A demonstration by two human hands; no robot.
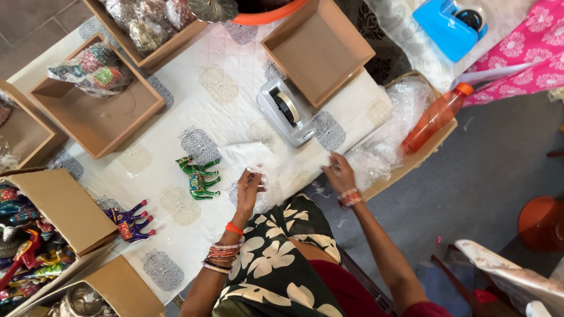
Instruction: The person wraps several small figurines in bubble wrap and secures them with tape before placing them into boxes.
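A clear bubble wrap sheet (276,167) lies spread on the white patterned tablecloth (217,88) in front of me. My left hand (249,189), with bangles on the wrist, pinches the sheet's near left edge and lifts it a little. My right hand (339,172) grips the sheet's right edge by the table's corner. A green painted camel figurine (200,175) lies on its side just left of my left hand, apart from the sheet. A purple camel figurine (131,221) lies further left, near the table's front edge.
A grey tape dispenser (287,111) stands just beyond the sheet. Wooden trays (320,50) ring the table. An open carton with painted figurines (29,246) sits at the left. At the right, a carton of bubble wrap (393,117) holds an orange bottle (436,117).
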